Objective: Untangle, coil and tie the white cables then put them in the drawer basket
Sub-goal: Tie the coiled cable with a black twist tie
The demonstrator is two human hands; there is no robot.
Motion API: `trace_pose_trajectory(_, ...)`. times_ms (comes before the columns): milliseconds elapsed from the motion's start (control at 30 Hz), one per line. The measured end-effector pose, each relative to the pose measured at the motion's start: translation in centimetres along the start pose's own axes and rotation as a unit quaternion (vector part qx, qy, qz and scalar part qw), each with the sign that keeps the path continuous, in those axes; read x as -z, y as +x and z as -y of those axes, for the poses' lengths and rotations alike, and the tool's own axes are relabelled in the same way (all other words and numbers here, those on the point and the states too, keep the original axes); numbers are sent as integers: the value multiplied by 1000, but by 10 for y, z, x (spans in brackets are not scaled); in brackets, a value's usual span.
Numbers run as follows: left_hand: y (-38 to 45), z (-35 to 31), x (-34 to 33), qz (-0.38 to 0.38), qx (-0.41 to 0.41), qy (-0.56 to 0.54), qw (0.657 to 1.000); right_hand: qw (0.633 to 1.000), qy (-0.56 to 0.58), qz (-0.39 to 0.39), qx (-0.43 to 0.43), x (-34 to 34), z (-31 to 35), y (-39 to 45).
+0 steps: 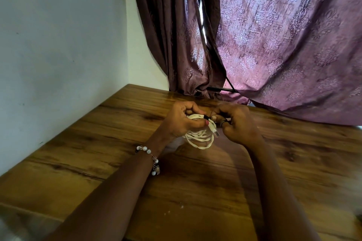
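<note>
Two bare forearms reach forward from the bottom edge over a wooden table (195, 191), the left wrist wearing a beaded bracelet (151, 159).

Between the hands hangs a coiled white cable (199, 137), several loops gathered into a rough ring, slightly twisted, held just above the tabletop. A black tie (206, 117) wraps the top of the coil, and a metal-tipped connector (215, 133) pokes out on the side of the right hand.

Left hand (181, 119): fingers curled closed around the upper part of the coil, thumb with a pink nail pressed across the strands. Right hand (236, 123): fingers bent inward, thumb and forefinger pinched at the black tie, a dark ring (224, 122) on one finger. Both hands touch the coil at its top; the lower loops hang free below them.

Beyond the hands, a patterned purple curtain (284, 45) falls onto the table's far edge, and a pale wall (58, 45) stands to the left of the left hand. No writing or brand is readable anywhere.
</note>
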State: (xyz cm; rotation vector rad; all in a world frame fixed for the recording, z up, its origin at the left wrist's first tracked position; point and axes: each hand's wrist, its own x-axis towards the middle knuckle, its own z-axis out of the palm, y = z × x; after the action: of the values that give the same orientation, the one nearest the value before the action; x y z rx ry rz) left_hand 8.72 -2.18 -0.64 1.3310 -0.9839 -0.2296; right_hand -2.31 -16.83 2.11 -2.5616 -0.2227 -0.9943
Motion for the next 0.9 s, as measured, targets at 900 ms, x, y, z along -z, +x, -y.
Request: trace_pose_trajectory(900, -1, 0, -1, -4, 7, 7, 1000, 999, 18, -28, 3, -7, -2, 2)
